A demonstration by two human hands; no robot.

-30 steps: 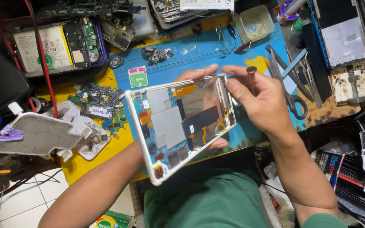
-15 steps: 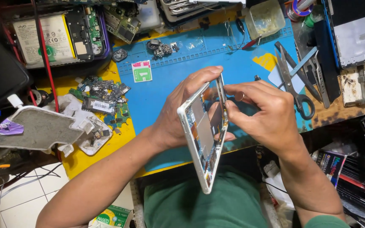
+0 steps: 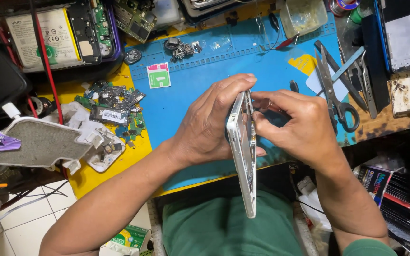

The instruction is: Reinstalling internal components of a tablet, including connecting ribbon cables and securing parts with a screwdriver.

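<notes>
The white phone frame (image 3: 243, 156) is held on its edge above the blue work mat (image 3: 205, 90), so the camera sees mostly its thin side, with the lower end over the person's green shirt (image 3: 224, 227). The left hand (image 3: 209, 125) grasps the frame from the left side; its fingers (image 3: 231, 85) curl over the top end and the thumb shows under the frame at the right side. The right hand (image 3: 300, 128) is at the right of the frame, its fingertips (image 3: 262, 102) pinched together and touching the upper part of the edge. Whether they hold some small part, I cannot tell. Scissors (image 3: 335, 90) lie on the mat just beside the right hand.
</notes>
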